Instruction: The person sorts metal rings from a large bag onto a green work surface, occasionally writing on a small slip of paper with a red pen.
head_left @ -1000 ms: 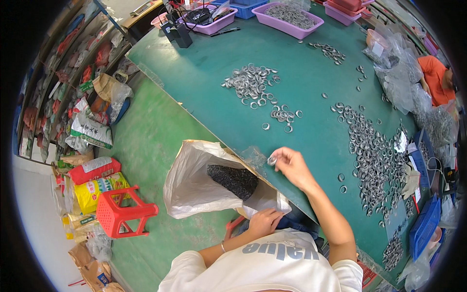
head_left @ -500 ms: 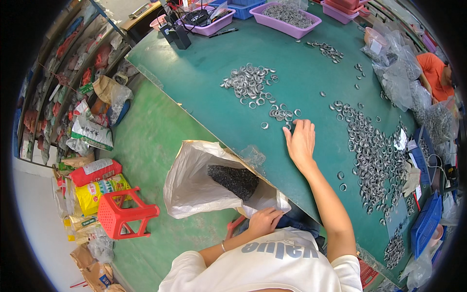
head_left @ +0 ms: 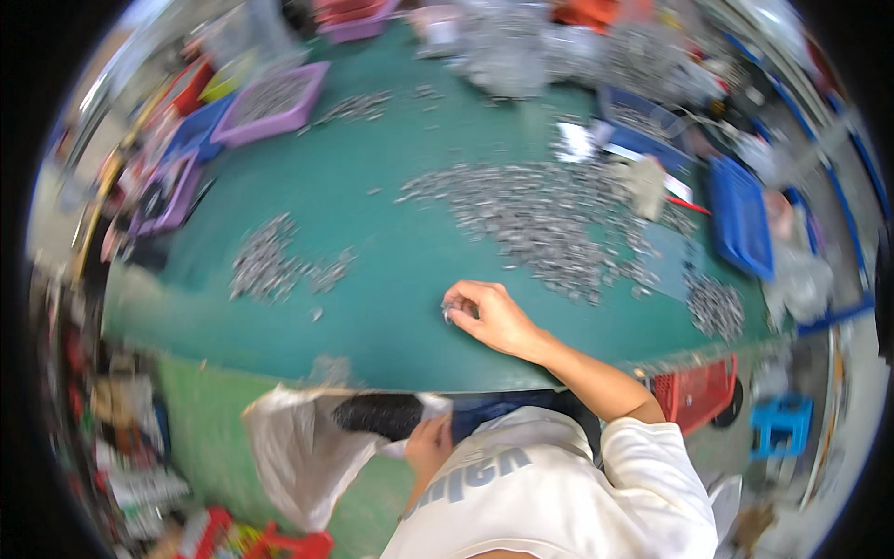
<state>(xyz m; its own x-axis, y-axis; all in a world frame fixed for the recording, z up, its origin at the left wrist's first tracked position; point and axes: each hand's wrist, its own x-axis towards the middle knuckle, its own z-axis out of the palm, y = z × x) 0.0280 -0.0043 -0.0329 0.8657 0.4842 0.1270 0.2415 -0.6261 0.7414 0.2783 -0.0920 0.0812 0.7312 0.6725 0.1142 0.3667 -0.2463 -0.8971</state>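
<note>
My right hand (head_left: pixel 489 317) rests on the green table (head_left: pixel 391 242), fingers curled around small metal pieces (head_left: pixel 450 312). A small heap of metal rings (head_left: pixel 270 265) lies to its left, and a wide spread of the same pieces (head_left: pixel 549 219) lies beyond it to the right. My left hand (head_left: pixel 428 445) holds the rim of a clear plastic bag (head_left: pixel 307 447) below the table's near edge. The bag hangs open with dark parts (head_left: pixel 377 415) inside. The picture is blurred.
Purple trays (head_left: pixel 270 102) with metal parts stand at the far left of the table. Blue trays (head_left: pixel 740 219) lie at the right end. A red crate (head_left: pixel 698 391) and a blue stool (head_left: pixel 778 424) sit on the floor at the right. Clutter lines the left side.
The view has swung round, so the table now lies across the picture. My right hand has pulled back from the small heap and closed over some pieces. The left hand still holds the bag.
</note>
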